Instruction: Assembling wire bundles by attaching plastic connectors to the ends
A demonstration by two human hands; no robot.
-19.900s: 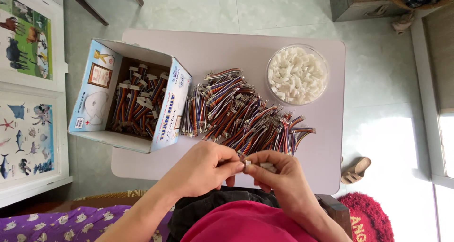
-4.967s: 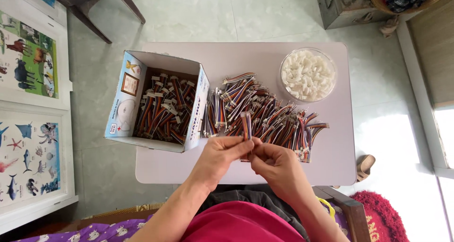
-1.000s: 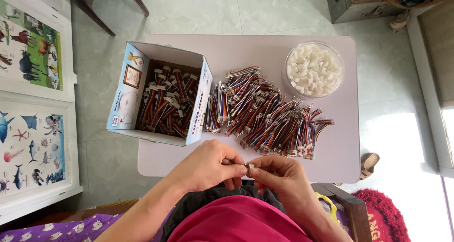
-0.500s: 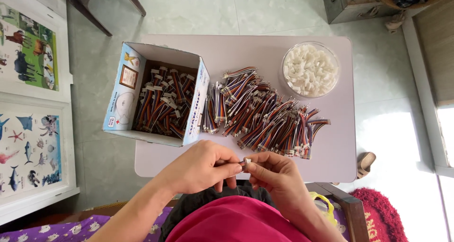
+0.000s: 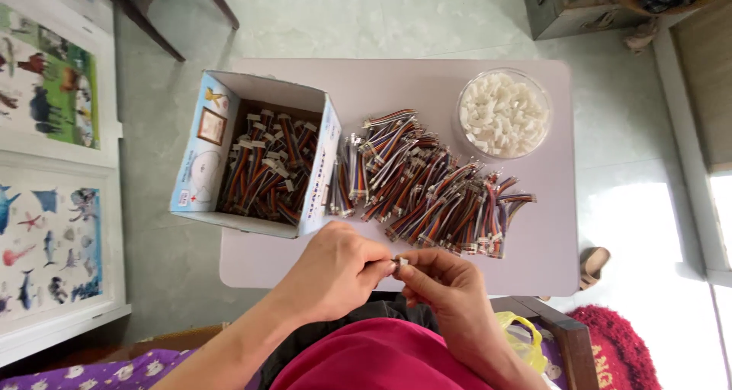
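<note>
Head view: looking down, we have both hands together at the lower middle of the frame, just off the near edge of the small table (image 5: 534, 245). Our left hand (image 5: 332, 272) is closed, thumb and fingertips pinched on something that the hand hides. Our right hand (image 5: 446, 291) is closed too, its fingertips meeting the left ones on a small white connector (image 5: 399, 262) held between them.

Compared with half a second ago and a second ago, little has changed: the same pinch, the same white piece between the fingertips, the hands only a touch nearer the table edge. Five seconds ago the hands were up over the pile of rainbow wire bundles (image 5: 435, 188) at the middle of the frame; now they are well below it. We judge that one piece from the pile is being worked on with the fingertips.

At the left of the table the open cardboard box (image 5: 200, 157) holds more bundles, and the clear bowl of white connectors (image 5: 503, 114) sits at the upper right.
</note>
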